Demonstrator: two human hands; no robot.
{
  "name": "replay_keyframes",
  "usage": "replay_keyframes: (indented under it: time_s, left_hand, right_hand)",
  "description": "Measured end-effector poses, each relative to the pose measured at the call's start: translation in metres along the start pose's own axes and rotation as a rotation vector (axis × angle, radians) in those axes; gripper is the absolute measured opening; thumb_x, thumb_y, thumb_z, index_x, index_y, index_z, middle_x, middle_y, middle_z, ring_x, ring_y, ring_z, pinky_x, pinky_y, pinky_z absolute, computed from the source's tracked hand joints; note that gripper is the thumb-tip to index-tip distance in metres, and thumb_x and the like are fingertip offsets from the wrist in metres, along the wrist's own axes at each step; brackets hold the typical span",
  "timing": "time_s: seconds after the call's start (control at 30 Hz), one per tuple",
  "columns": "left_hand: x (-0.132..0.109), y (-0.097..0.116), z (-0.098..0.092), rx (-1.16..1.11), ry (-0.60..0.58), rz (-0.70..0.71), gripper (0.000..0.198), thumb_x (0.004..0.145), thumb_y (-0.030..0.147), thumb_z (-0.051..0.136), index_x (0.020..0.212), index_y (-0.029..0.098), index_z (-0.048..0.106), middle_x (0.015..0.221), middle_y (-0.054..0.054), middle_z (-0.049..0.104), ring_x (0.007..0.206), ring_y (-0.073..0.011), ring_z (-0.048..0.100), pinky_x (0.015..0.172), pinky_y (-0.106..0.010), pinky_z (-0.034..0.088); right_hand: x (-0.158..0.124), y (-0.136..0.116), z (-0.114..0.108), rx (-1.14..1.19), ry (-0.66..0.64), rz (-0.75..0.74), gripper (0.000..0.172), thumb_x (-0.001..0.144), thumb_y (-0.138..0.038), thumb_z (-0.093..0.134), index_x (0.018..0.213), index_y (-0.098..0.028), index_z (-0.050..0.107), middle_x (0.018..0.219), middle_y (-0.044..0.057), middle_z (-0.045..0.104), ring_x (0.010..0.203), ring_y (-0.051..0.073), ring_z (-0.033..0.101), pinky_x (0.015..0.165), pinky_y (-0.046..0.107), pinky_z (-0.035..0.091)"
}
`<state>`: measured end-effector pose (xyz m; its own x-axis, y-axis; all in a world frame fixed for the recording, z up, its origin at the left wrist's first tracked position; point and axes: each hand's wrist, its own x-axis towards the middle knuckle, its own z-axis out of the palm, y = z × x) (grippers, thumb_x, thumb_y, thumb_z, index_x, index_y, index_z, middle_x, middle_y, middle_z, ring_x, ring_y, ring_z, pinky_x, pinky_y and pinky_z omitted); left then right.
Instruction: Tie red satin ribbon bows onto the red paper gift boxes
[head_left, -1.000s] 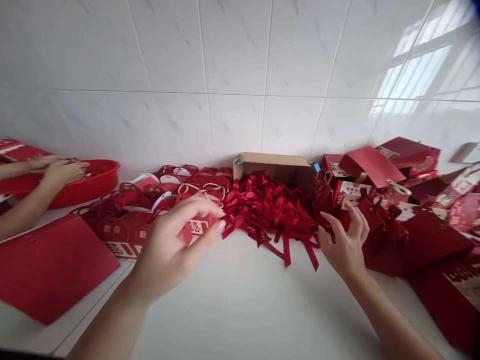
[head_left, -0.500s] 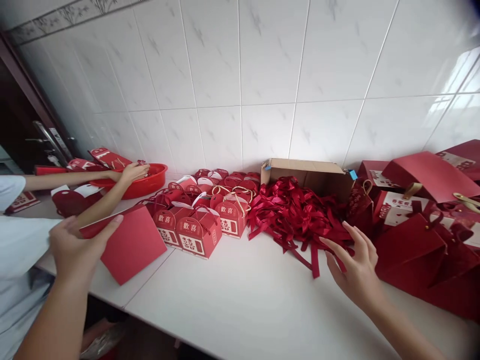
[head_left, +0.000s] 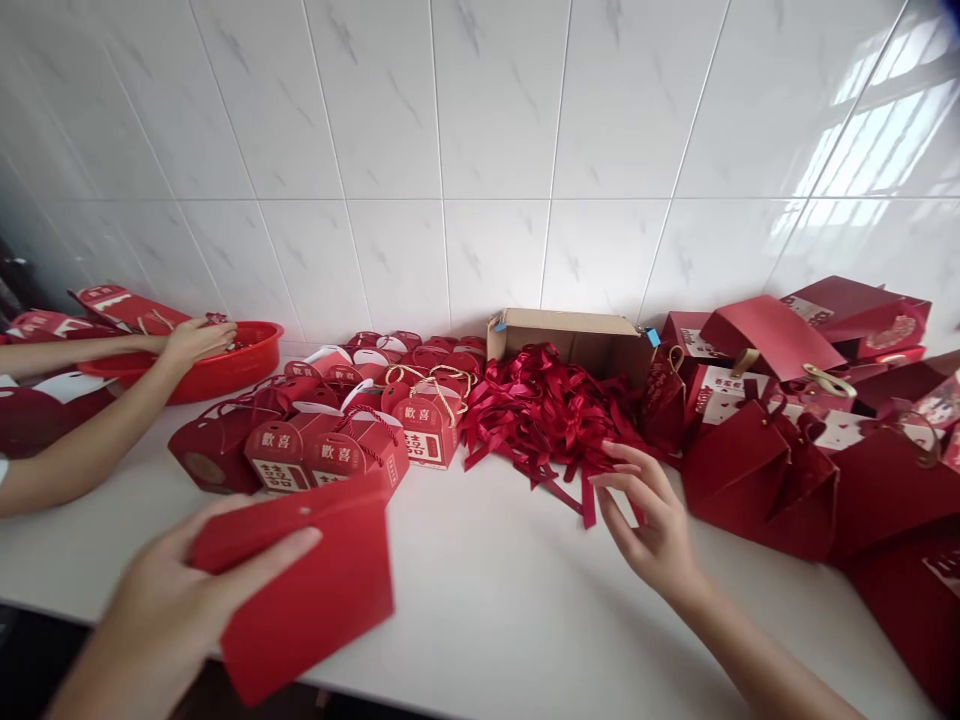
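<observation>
Over the front edge of the tabletop point(head_left: 480, 620), your left hand point(head_left: 169, 585) grips one plain red package point(head_left: 322, 590), step seemingly its positioning; beside the ribbon pile point(head_left: 551, 400), your right hand point(head_left: 654, 528) hangs, fingers parted, nothing visibly held, next move likely calling for a steady set-down.

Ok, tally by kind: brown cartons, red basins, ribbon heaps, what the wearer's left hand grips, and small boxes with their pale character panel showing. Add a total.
Brown carton: 1
Red basin: 1
Ribbon heap: 1
Red piece in the left hand: 1
Small boxes, panel showing: 3
Total: 7
</observation>
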<state>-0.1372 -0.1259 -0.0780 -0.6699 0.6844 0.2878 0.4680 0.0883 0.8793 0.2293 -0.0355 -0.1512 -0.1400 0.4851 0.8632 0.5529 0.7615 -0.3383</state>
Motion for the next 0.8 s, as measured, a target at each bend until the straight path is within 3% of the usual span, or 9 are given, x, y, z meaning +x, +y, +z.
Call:
replay_keyframes:
  time_s: [0.03,0.1,0.27,0.37,0.5,0.6,0.67,0.73,0.8]
  left_hand:
    - [-0.012,0.006,0.013,-0.061,-0.255,-0.033,0.046,0.05,0.044,0.083,0.086,0.02,0.066,0.071,-0.001,0.073,0.061,-0.024,0.068,0.05,-0.031,0.057]
    - [-0.031,0.017,0.043,-0.151,-0.5,-0.013,0.044,0.055,0.044,0.082,0.086,0.019,0.063,0.077,-0.003,0.073,0.068,-0.024,0.069,0.058,-0.03,0.057]
    - [-0.044,0.036,0.128,-0.318,-0.581,0.136,0.042,0.065,0.046,0.077,0.092,0.019,0.06,0.085,-0.005,0.07,0.077,-0.0223,0.068,0.064,-0.03,0.055]
    - [-0.04,0.044,0.163,-0.429,-0.487,0.255,0.072,0.062,0.039,0.081,0.123,0.025,0.044,0.119,-0.009,0.062,0.099,-0.0227,0.064,0.08,-0.033,0.055]
    - [-0.027,0.047,0.183,-0.473,-0.528,0.425,0.084,0.065,0.036,0.08,0.135,0.031,0.034,0.146,-0.01,0.04,0.117,-0.0244,0.056,0.094,-0.037,0.049]
    - [-0.016,0.044,0.189,-0.488,-0.523,0.524,0.083,0.067,0.036,0.079,0.137,0.031,0.034,0.15,-0.01,0.034,0.122,-0.0258,0.052,0.096,-0.038,0.048]
    - [-0.01,0.042,0.189,-0.478,-0.525,0.558,0.073,0.068,0.037,0.078,0.131,0.027,0.044,0.14,-0.01,0.047,0.12,-0.0257,0.054,0.097,-0.038,0.048]
    - [-0.008,0.04,0.186,-0.409,-0.529,0.573,0.049,0.068,0.04,0.077,0.11,0.022,0.058,0.116,-0.008,0.064,0.109,-0.0248,0.06,0.094,-0.037,0.048]
    - [-0.009,0.039,0.18,-0.336,-0.537,0.567,0.03,0.071,0.041,0.073,0.088,0.02,0.062,0.091,-0.004,0.067,0.092,-0.0224,0.064,0.087,-0.035,0.05]
  right_hand:
    - [0.001,-0.009,0.0,0.094,-0.024,0.013,0.016,0.087,-0.013,0.052,0.095,-0.023,0.061,0.115,0.012,0.054,0.105,0.026,0.057,0.082,0.042,0.053]
    - [0.004,-0.026,0.002,0.252,-0.109,0.067,0.018,0.087,-0.016,0.053,0.102,-0.024,0.059,0.113,0.012,0.055,0.105,0.025,0.058,0.084,0.041,0.054]
    - [0.012,-0.044,0.015,0.476,-0.193,0.219,0.05,0.087,-0.026,0.058,0.133,-0.03,0.039,0.133,0.012,0.044,0.117,0.025,0.052,0.093,0.042,0.051]
    - [0.022,-0.035,0.021,0.418,-0.118,0.313,0.052,0.09,-0.029,0.056,0.137,-0.032,0.035,0.138,0.01,0.041,0.112,0.022,0.056,0.092,0.04,0.051]
    - [0.038,-0.015,0.023,0.251,-0.039,0.29,0.055,0.086,-0.033,0.061,0.136,-0.032,0.041,0.141,0.009,0.038,0.121,0.026,0.049,0.101,0.046,0.044]
    - [0.046,-0.002,0.027,0.381,-0.1,0.33,0.056,0.086,-0.033,0.061,0.138,-0.033,0.039,0.137,0.01,0.043,0.106,0.022,0.059,0.091,0.041,0.052]
    - [0.048,0.003,0.029,0.463,-0.137,0.358,0.054,0.086,-0.032,0.061,0.136,-0.031,0.041,0.132,0.01,0.046,0.09,0.017,0.064,0.084,0.038,0.055]
    - [0.048,0.004,0.029,0.455,-0.147,0.352,0.044,0.085,-0.032,0.062,0.128,-0.028,0.052,0.13,0.011,0.046,0.083,0.015,0.063,0.084,0.037,0.054]
    - [0.046,0.0,0.028,0.411,-0.168,0.343,0.027,0.086,-0.032,0.061,0.112,-0.024,0.063,0.127,0.011,0.046,0.082,0.015,0.063,0.083,0.037,0.054]
